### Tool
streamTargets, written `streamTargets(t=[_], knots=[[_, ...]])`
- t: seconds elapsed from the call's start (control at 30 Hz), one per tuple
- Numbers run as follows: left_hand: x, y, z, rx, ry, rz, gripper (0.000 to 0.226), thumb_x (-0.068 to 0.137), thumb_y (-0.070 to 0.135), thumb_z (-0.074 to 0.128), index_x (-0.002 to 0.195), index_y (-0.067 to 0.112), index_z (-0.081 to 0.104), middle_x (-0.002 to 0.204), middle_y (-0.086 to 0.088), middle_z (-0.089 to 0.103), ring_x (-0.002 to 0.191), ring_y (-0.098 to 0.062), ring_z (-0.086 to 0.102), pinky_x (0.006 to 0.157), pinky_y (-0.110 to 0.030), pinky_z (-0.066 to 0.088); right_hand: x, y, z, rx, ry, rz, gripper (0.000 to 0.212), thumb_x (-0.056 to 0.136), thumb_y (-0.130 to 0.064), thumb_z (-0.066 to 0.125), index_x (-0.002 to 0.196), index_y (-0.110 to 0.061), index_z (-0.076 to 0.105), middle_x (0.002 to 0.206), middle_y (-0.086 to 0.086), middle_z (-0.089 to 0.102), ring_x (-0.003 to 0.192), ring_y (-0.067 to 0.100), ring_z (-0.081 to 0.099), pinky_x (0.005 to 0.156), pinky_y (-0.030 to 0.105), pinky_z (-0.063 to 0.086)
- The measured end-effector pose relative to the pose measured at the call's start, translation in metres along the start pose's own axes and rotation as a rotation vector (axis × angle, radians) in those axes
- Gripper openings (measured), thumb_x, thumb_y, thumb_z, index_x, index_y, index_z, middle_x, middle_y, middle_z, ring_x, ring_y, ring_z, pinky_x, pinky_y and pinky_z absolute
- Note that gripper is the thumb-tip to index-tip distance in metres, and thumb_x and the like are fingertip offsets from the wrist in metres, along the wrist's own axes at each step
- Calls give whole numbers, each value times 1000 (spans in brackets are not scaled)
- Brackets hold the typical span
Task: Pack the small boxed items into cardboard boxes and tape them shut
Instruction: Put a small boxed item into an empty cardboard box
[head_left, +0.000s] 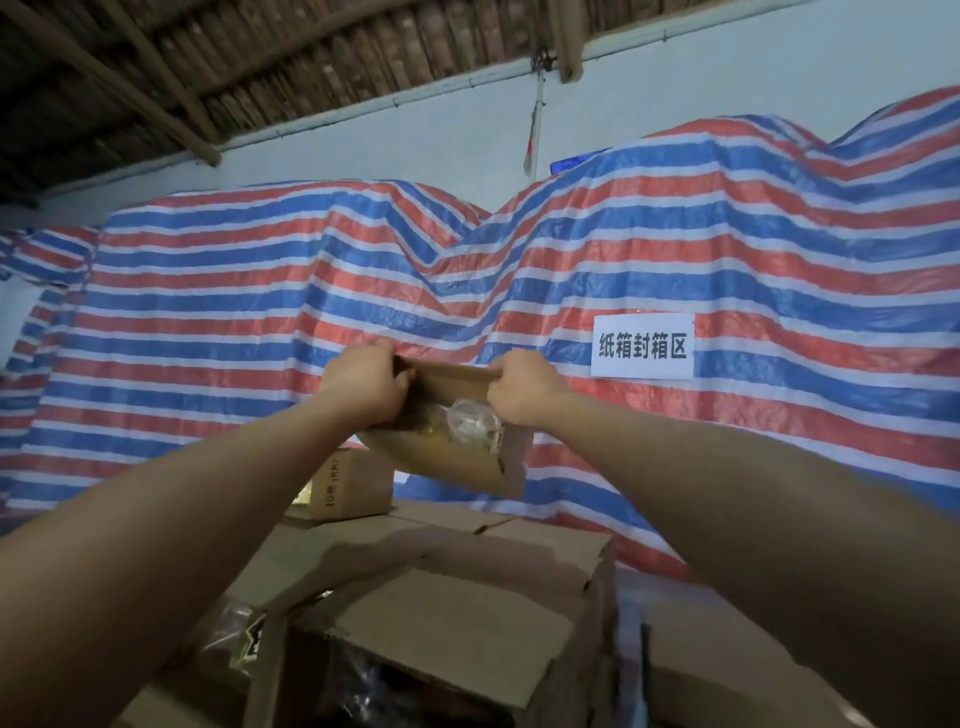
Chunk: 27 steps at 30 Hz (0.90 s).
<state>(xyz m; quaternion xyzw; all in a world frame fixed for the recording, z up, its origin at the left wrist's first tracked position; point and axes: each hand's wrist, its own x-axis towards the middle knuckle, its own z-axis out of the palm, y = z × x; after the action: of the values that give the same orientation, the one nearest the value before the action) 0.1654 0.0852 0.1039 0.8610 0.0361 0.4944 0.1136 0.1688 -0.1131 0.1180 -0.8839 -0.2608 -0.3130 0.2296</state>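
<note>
Carton held aloft, both hands on its top edge

Cartons fill the near foreground. A large cardboard box (452, 623) stands closest, its flaps open and one flap folded toward the viewer; dark contents show inside but are too dim to identify. To its left, a clear plastic packet (236, 636) with dark printing lies against the cardboard. Beyond the open flaps sits a flat cardboard surface (363, 540), and on it a small brown carton (350, 486) with printed characters on its side, standing upright.

Both forearms reach forward and upward from the lower corners. Above the small brown carton, clear of everything below, a shallow cardboard box (457, 457) is held tilted, its open face turned toward the camera. Inside it, items wrapped in clear plastic (470, 418) are visible; their exact type cannot be determined. The left hand (363, 384) is clamped on the box's upper left corner, fingers curled over the edge. The right hand (522, 387) is clamped on the upper right edge in the same manner.

Behind, a red, white and blue striped tarpaulin (234, 291) drapes over tall stacked shapes. A white sign (643, 345) with black Chinese characters is fixed to it, right of the hands. A pale wall (441, 135) and timber roof (156, 67) rise above.
</note>
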Motion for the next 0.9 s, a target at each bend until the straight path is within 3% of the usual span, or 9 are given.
streamTargets(t=[0.13, 0.27, 0.37, 0.5, 0.63, 0.7, 0.8, 0.9], knots=[[-6, 40, -52, -449, -249, -192, 26, 95, 29, 54, 114, 11, 56, 110, -12, 63, 101, -29, 61, 92, -44, 53, -26, 4, -87, 41, -5, 63, 21, 88, 0, 46, 90, -3, 66, 74, 10, 55, 67, 21, 52, 54, 24, 39], [-31, 95, -104, -822, -593, -168, 20, 97, 34, 55, 109, 20, 62, 108, -3, 66, 101, -18, 63, 89, -36, 53, -64, 16, -163, 135, -33, 193, 14, 91, -1, 45, 86, -2, 58, 76, 17, 56, 64, 29, 53, 62, 37, 47], [-62, 140, -125, -1104, -639, -190, 26, 99, 42, 49, 106, 23, 66, 101, -3, 69, 92, -16, 64, 86, -35, 52, -102, 29, -213, 199, -62, 289, 21, 95, -8, 49, 78, -8, 62, 66, 10, 64, 54, 23, 62, 58, 33, 58], [-110, 193, -136, -1524, -663, -190, 63, 95, 69, 30, 104, 28, 76, 109, -5, 74, 99, -19, 71, 83, -40, 50, -153, 45, -269, 297, -97, 418, 32, 92, -2, 41, 68, -6, 63, 53, 6, 65, 47, 22, 67, 64, 43, 62], [-165, 234, -137, -1625, -658, -225, 78, 86, 82, 19, 116, 30, 68, 114, -4, 73, 103, -19, 70, 84, -40, 51, -203, 61, -309, 392, -156, 509, 43, 91, -5, 37, 57, -8, 64, 51, 6, 63, 45, 22, 65, 56, 40, 62], [-194, 252, -138, -1629, -635, -286, 72, 83, 84, 22, 104, 35, 71, 106, -2, 75, 92, -16, 73, 70, -36, 55, -227, 71, -313, 440, -181, 554, 53, 89, -9, 35, 42, -14, 59, 45, 2, 55, 39, 19, 58, 61, 38, 58], [-239, 275, -127, -1690, -689, -482, 73, 78, 86, 36, 80, 28, 81, 88, -8, 77, 73, -23, 74, 52, -36, 58, -267, 90, -296, 583, -137, 650, 40, 83, -19, 41, 44, -19, 48, 44, 0, 45, 39, 20, 47, 67, 36, 48], [-284, 291, -96, -1661, -730, -589, 71, 78, 84, 40, 85, 25, 79, 88, -10, 76, 77, -26, 75, 63, -39, 60, -311, 115, -264, 778, -50, 802, 51, 86, -30, 45, 37, -17, 49, 43, -1, 50, 33, 18, 50, 63, 31, 39]])
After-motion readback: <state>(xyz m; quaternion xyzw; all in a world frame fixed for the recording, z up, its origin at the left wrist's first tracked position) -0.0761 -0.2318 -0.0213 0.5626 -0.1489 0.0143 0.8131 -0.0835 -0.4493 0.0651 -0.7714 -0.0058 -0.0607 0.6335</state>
